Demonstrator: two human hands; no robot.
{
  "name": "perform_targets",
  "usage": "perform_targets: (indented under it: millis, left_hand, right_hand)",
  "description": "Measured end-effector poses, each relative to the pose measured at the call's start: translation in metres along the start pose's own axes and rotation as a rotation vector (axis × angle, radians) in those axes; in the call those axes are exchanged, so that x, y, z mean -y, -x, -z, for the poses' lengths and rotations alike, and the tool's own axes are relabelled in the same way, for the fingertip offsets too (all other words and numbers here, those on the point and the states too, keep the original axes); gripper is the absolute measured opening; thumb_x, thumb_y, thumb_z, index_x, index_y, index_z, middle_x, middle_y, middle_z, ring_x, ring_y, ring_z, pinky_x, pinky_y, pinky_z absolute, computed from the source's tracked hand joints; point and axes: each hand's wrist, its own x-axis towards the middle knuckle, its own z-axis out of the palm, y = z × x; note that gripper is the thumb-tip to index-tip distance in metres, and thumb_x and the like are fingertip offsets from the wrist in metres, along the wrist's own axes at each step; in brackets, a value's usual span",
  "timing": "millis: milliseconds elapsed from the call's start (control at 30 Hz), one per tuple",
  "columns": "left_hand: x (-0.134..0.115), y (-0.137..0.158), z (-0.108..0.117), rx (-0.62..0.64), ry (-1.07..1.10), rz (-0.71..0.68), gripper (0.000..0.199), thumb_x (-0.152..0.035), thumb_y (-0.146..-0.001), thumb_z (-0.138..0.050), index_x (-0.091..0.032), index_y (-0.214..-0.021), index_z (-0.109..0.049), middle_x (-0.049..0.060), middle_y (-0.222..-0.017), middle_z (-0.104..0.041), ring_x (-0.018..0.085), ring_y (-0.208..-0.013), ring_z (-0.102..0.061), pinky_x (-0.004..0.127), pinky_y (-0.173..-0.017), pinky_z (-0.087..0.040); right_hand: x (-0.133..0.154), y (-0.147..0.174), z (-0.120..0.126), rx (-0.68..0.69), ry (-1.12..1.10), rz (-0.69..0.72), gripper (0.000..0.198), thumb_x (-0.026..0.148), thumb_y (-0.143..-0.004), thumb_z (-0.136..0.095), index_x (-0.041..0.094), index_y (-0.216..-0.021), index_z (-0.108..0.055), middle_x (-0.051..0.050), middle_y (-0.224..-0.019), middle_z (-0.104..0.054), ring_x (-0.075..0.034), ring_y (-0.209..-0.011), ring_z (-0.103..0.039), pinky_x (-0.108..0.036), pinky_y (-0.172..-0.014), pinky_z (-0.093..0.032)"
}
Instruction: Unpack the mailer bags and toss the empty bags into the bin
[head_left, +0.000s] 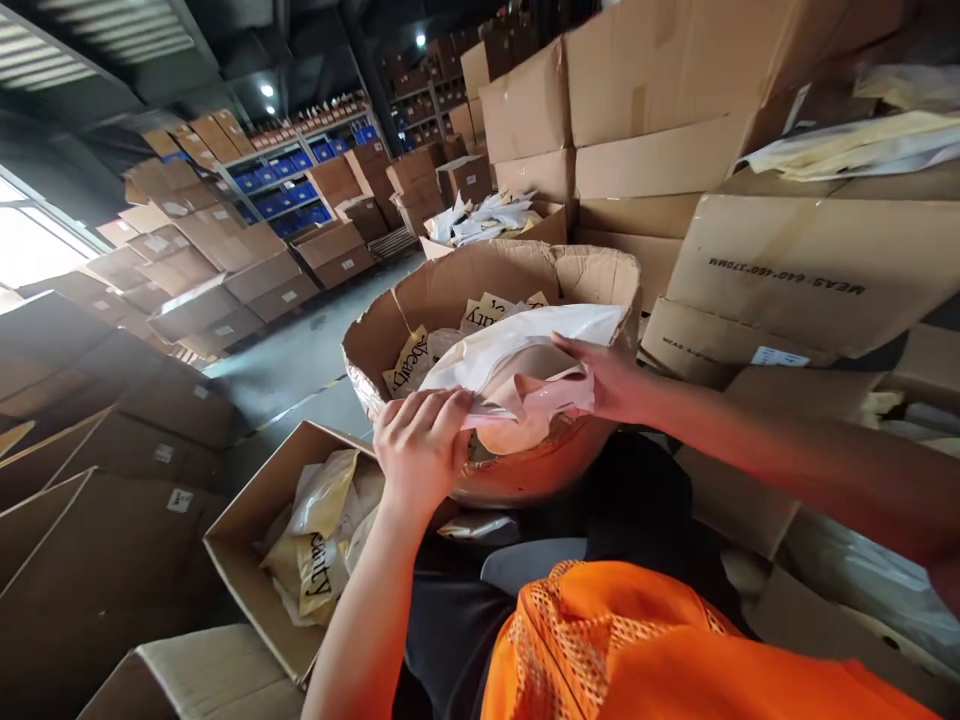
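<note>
Orange mesh vest [615,640] fills the lower middle of the view, closest to the camera, with dark trousers [637,490] just beyond it. Past these, the person's left hand [424,440] is curled closed, fingers pinching the left edge of a white plastic bag [525,335]; the right hand [600,375] grips the bag's right side, thumb on top. Between the hands the bag's near edge gapes, with something smooth and beige [517,432] showing there. The bag spans the near part of a round-walled carton [480,275], whose torn, uneven rim curves around behind it; whether bag and rim touch cannot be told. Room remains at the carton's far left, where packets [414,360] lettered "beauty" lie inside. Close by the left forearm, an open box [247,500] holds more such packets [319,570], its walls standing above them. Cartons [810,260] printed with measurements crowd the right side, leaving little space beside the right forearm. Just behind the round-walled carton, another box [551,225] is heaped with white packets [487,215], and large cartons [660,80] rise to its right. Leftward, a bare strip of floor [307,385] runs between box stacks toward shelving [285,170] filled with blue bins [311,190].
</note>
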Motion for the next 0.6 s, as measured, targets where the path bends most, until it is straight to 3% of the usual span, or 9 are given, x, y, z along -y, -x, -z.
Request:
perform_targets:
  millis: [100, 233, 333, 400, 433, 500, 600]
  left_hand:
    - [0.002, -0.007, 0.008, 0.075, 0.068, -0.002, 0.012, -0.023, -0.092, -0.055, -0.019, -0.092, -0.066, 0.002, -0.079, -0.070, 0.018, -0.072, -0.064, 0.030, -0.064, -0.042]
    - [0.004, -0.014, 0.016, 0.090, 0.085, 0.115, 0.011, -0.026, -0.090, -0.057, -0.020, -0.088, -0.065, 0.001, -0.074, -0.068, 0.016, -0.067, -0.061, 0.027, -0.059, -0.039]
    - [0.000, -0.022, 0.022, 0.044, 0.077, 0.357, 0.022, -0.036, -0.090, -0.061, -0.019, -0.075, -0.060, -0.004, -0.057, -0.054, 0.012, -0.051, -0.046, 0.025, -0.051, -0.030]
    - [-0.008, -0.028, 0.025, 0.022, 0.118, 0.505, 0.029, -0.039, -0.088, -0.063, -0.019, -0.070, -0.057, -0.006, -0.052, -0.045, 0.009, -0.048, -0.036, 0.023, -0.050, -0.027]
    - [-0.014, -0.032, 0.027, 0.021, 0.161, 0.549, 0.030, -0.040, -0.088, -0.064, -0.018, -0.069, -0.056, -0.007, -0.052, -0.043, 0.009, -0.048, -0.035, 0.022, -0.050, -0.027]
    - [-0.025, -0.038, 0.032, 0.036, 0.280, 0.585, 0.030, -0.041, -0.086, -0.066, -0.018, -0.069, -0.057, -0.007, -0.052, -0.043, 0.008, -0.050, -0.035, 0.020, -0.050, -0.028]
    - [-0.032, -0.044, 0.044, 0.020, 0.393, 0.602, 0.031, -0.044, -0.082, -0.072, -0.018, -0.069, -0.061, -0.007, -0.054, -0.044, 0.007, -0.051, -0.037, 0.020, -0.049, -0.029]
  right_hand:
    - [-0.008, 0.006, 0.010, -0.033, 0.020, 0.038, 0.043, 0.059, -0.094, -0.051, 0.019, -0.088, -0.062, -0.002, -0.063, -0.066, -0.016, -0.049, -0.058, -0.025, -0.043, -0.047]
    - [-0.029, 0.003, 0.026, 0.032, 0.118, 0.168, 0.075, 0.083, -0.088, -0.030, 0.017, -0.098, -0.062, -0.008, -0.075, -0.067, -0.018, -0.065, -0.064, -0.031, -0.061, -0.055]
    - [-0.062, -0.002, 0.025, 0.025, 0.252, 0.504, 0.096, 0.095, -0.066, -0.048, 0.020, -0.125, -0.053, -0.013, -0.114, -0.066, -0.027, -0.105, -0.066, -0.038, -0.076, -0.059]
    - [-0.085, -0.004, 0.011, 0.036, 0.381, 0.790, 0.126, 0.086, -0.047, -0.074, 0.027, -0.148, -0.029, -0.015, -0.145, -0.047, -0.033, -0.131, -0.052, -0.046, -0.093, -0.057]
    - [-0.095, -0.004, 0.001, 0.029, 0.443, 0.915, 0.139, 0.077, -0.044, -0.083, 0.030, -0.155, -0.013, -0.016, -0.155, -0.033, -0.033, -0.140, -0.044, -0.049, -0.102, -0.052]
    - [-0.109, -0.007, -0.019, -0.052, 0.536, 1.094, 0.146, 0.062, -0.053, -0.089, 0.029, -0.157, 0.009, -0.017, -0.164, -0.013, -0.032, -0.149, -0.030, -0.051, -0.116, -0.041]
    - [-0.111, -0.017, -0.030, -0.269, 0.514, 1.225, 0.116, 0.047, -0.076, -0.079, 0.022, -0.158, -0.001, -0.018, -0.162, -0.020, -0.028, -0.149, -0.030, -0.048, -0.123, -0.031]
